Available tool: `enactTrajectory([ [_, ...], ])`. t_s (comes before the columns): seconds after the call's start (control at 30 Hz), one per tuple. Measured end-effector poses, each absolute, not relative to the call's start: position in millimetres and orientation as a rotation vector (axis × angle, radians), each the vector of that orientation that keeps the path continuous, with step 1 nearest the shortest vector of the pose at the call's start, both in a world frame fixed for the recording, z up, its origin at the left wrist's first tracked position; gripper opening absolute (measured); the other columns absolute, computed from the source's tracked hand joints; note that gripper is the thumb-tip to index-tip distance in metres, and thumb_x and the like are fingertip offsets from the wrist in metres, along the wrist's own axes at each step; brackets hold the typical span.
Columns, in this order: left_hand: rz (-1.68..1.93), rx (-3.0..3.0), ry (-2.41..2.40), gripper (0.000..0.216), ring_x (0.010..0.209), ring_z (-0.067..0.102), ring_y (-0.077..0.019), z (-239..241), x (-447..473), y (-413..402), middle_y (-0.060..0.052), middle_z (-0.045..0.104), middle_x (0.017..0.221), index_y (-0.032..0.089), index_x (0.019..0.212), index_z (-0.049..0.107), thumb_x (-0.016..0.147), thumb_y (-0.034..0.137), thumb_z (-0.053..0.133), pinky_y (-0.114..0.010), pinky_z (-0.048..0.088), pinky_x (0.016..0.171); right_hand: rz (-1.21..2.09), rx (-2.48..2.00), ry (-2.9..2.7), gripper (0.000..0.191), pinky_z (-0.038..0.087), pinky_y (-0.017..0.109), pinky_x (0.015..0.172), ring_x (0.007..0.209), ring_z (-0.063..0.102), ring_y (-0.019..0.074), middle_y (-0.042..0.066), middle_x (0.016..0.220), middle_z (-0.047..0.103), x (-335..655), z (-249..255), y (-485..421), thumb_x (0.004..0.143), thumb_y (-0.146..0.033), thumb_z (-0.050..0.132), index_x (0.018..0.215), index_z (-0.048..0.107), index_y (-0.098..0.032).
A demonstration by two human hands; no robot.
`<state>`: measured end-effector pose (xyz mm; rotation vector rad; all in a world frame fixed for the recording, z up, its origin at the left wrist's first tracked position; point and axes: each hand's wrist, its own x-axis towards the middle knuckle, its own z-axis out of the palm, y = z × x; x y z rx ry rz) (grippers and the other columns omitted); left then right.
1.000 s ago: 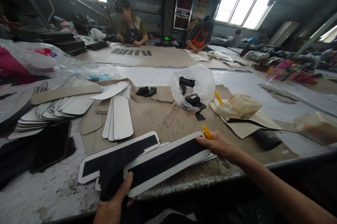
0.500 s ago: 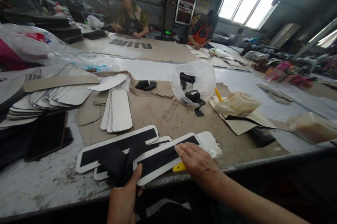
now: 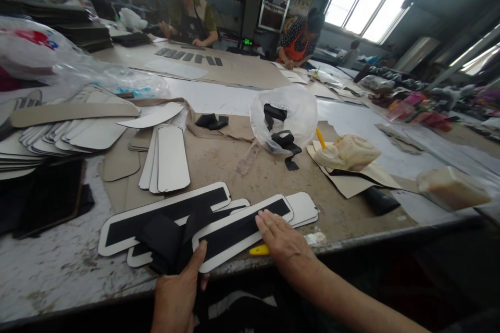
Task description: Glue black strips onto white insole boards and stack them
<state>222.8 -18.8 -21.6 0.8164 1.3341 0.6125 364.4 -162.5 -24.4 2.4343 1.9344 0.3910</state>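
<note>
In the head view my left hand [image 3: 182,281] grips the near left corner of a long white panel [image 3: 228,260] with rounded ends, thumb on top. A black strip [image 3: 238,234] lies along the panel's middle. The outstretched fingers of my right hand [image 3: 287,244] rest on the strip near its far end. A brush with a yellow handle [image 3: 260,250] passes under that hand, whitish bristles [image 3: 315,239] on the other side; the thumb is hidden. Loose black strip material [image 3: 166,239] is bunched beside my left hand. Another strip-covered panel [image 3: 167,216] lies behind.
White panels [image 3: 174,158] and a larger stack [image 3: 94,135] lie at left, near a dark phone-like slab [image 3: 52,197]. A clear plastic bag [image 3: 304,114] holds black strips. Yellowed plastic containers [image 3: 357,151] stand at right. Two people [image 3: 191,20] work across the table.
The view has shifted slightly, so the table things sit a little further left. The brush's bristle end has dropped toward the table edge. Both hands keep their places on the panel.
</note>
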Motion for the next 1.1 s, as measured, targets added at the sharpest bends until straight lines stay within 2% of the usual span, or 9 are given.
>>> enactTrajectory([
  [0.13,0.596,0.839,1.349,0.039,0.044,0.047,-0.0124,-23.1,222.5,-19.4,-0.001,0.059,0.059,0.011,0.070,0.063,0.043,0.031,0.084,-0.022,0.034,0.032,0.296,2.373,2.150,0.043,0.046,0.035,0.099,0.119,0.049,0.0236,0.013,0.129,0.052,362.1,-28.7,-155.7,0.084,-0.002,0.039,0.124,0.052,-0.006],
  [0.33,0.586,0.884,1.345,0.035,0.045,0.048,-0.0127,-24.3,220.9,-17.7,-0.002,0.060,0.058,0.012,0.059,0.061,0.043,0.035,0.083,-0.023,0.035,0.033,0.300,2.484,1.870,0.048,0.049,0.040,0.095,0.118,0.050,0.0277,0.021,0.127,0.051,381.1,-32.3,-168.2,0.078,0.005,0.037,0.124,0.051,0.000],
  [0.57,0.612,0.902,1.345,0.037,0.041,0.047,-0.0123,-27.5,221.3,-17.7,0.001,0.058,0.053,0.013,0.064,0.061,0.043,0.035,0.083,-0.023,0.036,0.032,0.199,2.397,2.079,0.051,0.043,0.034,0.101,0.123,0.045,0.0233,0.015,0.132,0.049,369.3,-33.8,-167.1,0.078,0.002,0.038,0.128,0.048,-0.005],
  [0.7,0.604,0.901,1.302,0.037,0.039,0.044,-0.0112,-29.3,220.0,-16.6,0.002,0.056,0.053,0.013,0.067,0.061,0.046,0.034,0.083,-0.022,0.035,0.029,0.156,2.681,1.739,0.056,0.046,0.040,0.098,0.119,0.049,0.0252,0.019,0.128,0.052,410.4,-33.3,-195.1,0.073,0.005,0.034,0.126,0.050,-0.005],
  [0.8,0.640,0.871,1.247,0.042,0.041,0.045,-0.0101,-29.5,218.6,-14.6,0.002,0.058,0.061,0.014,0.074,0.061,0.045,0.034,0.084,-0.021,0.034,0.029,0.072,3.039,1.529,0.048,0.041,0.044,0.100,0.119,0.049,0.0270,0.019,0.125,0.054,435.0,-24.7,-208.2,0.079,-0.006,0.035,0.125,0.050,-0.006],
  [0.87,0.651,0.825,1.196,0.047,0.045,0.046,-0.0103,-28.1,217.2,-12.5,0.001,0.058,0.067,0.014,0.079,0.061,0.044,0.036,0.085,-0.019,0.033,0.030,-0.208,3.325,1.371,0.040,0.048,0.043,0.092,0.112,0.054,0.0281,0.018,0.120,0.057,440.4,-14.6,-206.4,0.086,-0.023,0.038,0.122,0.052,-0.010],
  [0.93,0.635,0.796,1.150,0.048,0.048,0.046,-0.0103,-25.1,214.5,-9.5,0.001,0.057,0.067,0.014,0.080,0.061,0.045,0.037,0.085,-0.019,0.034,0.031,-0.704,3.571,1.126,0.040,0.056,0.037,0.071,0.096,0.061,0.0264,0.014,0.106,0.062,438.4,-2.7,-198.7,0.087,-0.041,0.041,0.112,0.056,-0.014],
  [1.0,0.622,0.799,1.102,0.047,0.049,0.046,-0.0101,-20.3,209.9,-5.9,0.002,0.056,0.066,0.014,0.083,0.060,0.049,0.037,0.084,-0.018,0.034,0.033,-1.252,3.681,0.887,0.039,0.052,0.026,0.050,0.074,0.062,0.0204,0.007,0.084,0.062,432.4,8.9,-189.6,0.082,-0.051,0.047,0.095,0.059,-0.016],
  [1.1,0.613,0.797,1.006,0.042,0.050,0.044,-0.0092,-11.6,200.1,-0.6,0.002,0.055,0.069,0.016,0.090,0.059,0.059,0.038,0.079,-0.018,0.034,0.036,-1.747,3.747,0.597,0.039,0.038,0.017,0.039,0.051,0.049,0.0103,-0.002,0.059,0.049,422.3,22.0,-178.8,0.072,-0.055,0.061,0.073,0.052,-0.017],
])
